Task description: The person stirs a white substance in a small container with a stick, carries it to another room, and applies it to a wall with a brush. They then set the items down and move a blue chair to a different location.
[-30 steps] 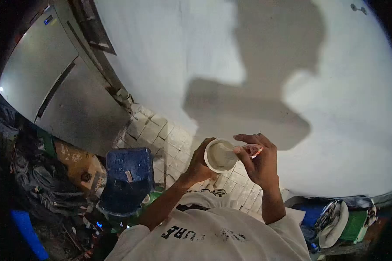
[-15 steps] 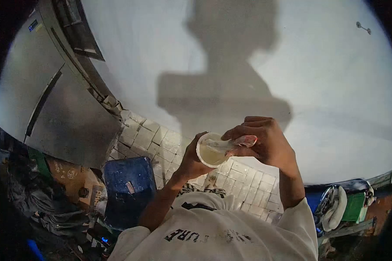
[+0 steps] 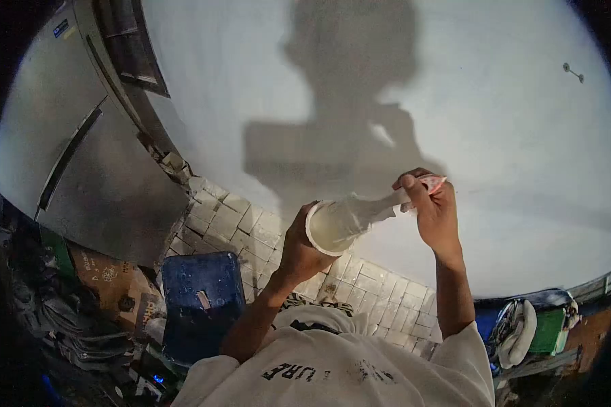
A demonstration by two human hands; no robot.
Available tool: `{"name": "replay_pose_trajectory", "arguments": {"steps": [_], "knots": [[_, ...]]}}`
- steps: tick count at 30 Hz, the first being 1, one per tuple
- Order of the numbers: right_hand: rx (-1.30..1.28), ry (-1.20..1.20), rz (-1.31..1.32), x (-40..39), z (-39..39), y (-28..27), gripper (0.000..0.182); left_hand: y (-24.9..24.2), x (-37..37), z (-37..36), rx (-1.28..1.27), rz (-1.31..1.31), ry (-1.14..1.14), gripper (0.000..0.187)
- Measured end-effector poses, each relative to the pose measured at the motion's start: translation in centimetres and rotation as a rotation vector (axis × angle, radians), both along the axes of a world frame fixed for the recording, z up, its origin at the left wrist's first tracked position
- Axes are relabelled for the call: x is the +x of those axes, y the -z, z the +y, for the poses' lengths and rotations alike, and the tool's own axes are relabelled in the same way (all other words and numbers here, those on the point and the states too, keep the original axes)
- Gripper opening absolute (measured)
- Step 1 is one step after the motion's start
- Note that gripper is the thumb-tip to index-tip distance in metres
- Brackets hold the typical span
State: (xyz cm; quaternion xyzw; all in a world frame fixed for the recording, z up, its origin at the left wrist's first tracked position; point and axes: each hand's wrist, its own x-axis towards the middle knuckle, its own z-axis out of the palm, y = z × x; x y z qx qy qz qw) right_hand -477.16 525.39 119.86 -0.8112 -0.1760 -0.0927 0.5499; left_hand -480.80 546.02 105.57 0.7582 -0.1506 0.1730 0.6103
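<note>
My left hand (image 3: 300, 247) is wrapped round the side of a white tub (image 3: 311, 230), its mouth tilted towards me and pale, creamy paint (image 3: 329, 227) inside. In my right hand (image 3: 436, 216) is a whitish, paint-smeared paintbrush (image 3: 380, 205), gripped by its handle between thumb and fingers. The handle's reddish end (image 3: 433, 182) sticks out past the fingers. The broad head of the brush overlaps the right rim of the tub.
A white wall (image 3: 509, 149) carrying my shadow rises ahead. Pale tiles (image 3: 234, 224) cover the floor below. A blue stool (image 3: 204, 285) stands at left, near a grey refrigerator (image 3: 115, 183) and a cardboard box (image 3: 108, 278). Assorted items (image 3: 523, 332) lie at right.
My right hand has moved right and slightly up, away from the tub, drawing more of the paintbrush into view. My left hand still holds the tub in nearly the same place.
</note>
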Motion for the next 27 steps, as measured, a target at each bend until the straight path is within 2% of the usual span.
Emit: {"name": "replay_pose_trajectory", "arguments": {"steps": [7, 11, 15, 16, 17, 19, 21, 22, 23, 24, 27], "knots": [[0.135, 0.019, -0.046, -0.6, -0.9, -1.1, 0.030, -0.1, 0.7, 0.2, 0.018, -0.033, -0.020, 0.084], [0.099, -0.002, -0.115, -1.1, -1.4, -2.4, 0.028, -0.1, 0.7, -0.1, 0.006, -0.014, -0.026, 0.084], [0.176, -0.072, -0.179, -1.7, -1.9, -2.5, 0.022, -0.2, 0.4, -0.3, -0.038, 0.032, -0.018, 0.082], [0.309, -0.099, -0.166, -1.7, -1.8, -1.3, 0.019, -0.3, 0.3, -0.3, -0.036, 0.024, -0.020, 0.082], [0.311, -0.103, -0.179, -1.6, -2.1, -1.2, 0.019, -0.4, 0.2, -0.3, -0.041, 0.018, -0.015, 0.080], [-0.252, -0.281, -0.449, -1.2, -2.7, -1.8, 0.014, -0.9, 0.3, -0.4, -0.046, -0.018, -0.009, 0.079], [-0.320, -0.270, -0.420, -1.7, -3.0, -2.1, 0.019, -1.4, 0.0, -0.5, 0.033, -0.012, -0.023, 0.077], [-0.338, -0.365, -0.416, -1.6, -3.3, -2.1, 0.023, -1.7, -0.2, -0.7, -0.100, 0.020, 0.037, 0.074], [-0.357, -0.461, -0.410, -1.4, -3.6, -2.2, 0.027, -1.9, -0.3, -0.8, -0.098, 0.006, 0.035, 0.074], [-0.425, -0.436, -0.415, -1.8, -3.2, -3.6, 0.033, -2.0, -0.3, -0.8, -0.071, 0.023, 0.021, 0.074], [-0.452, -0.448, -0.503, -1.5, -3.2, -3.0, 0.031, -1.1, -0.4, -0.8, -0.024, -0.007, -0.004, 0.075]]}}
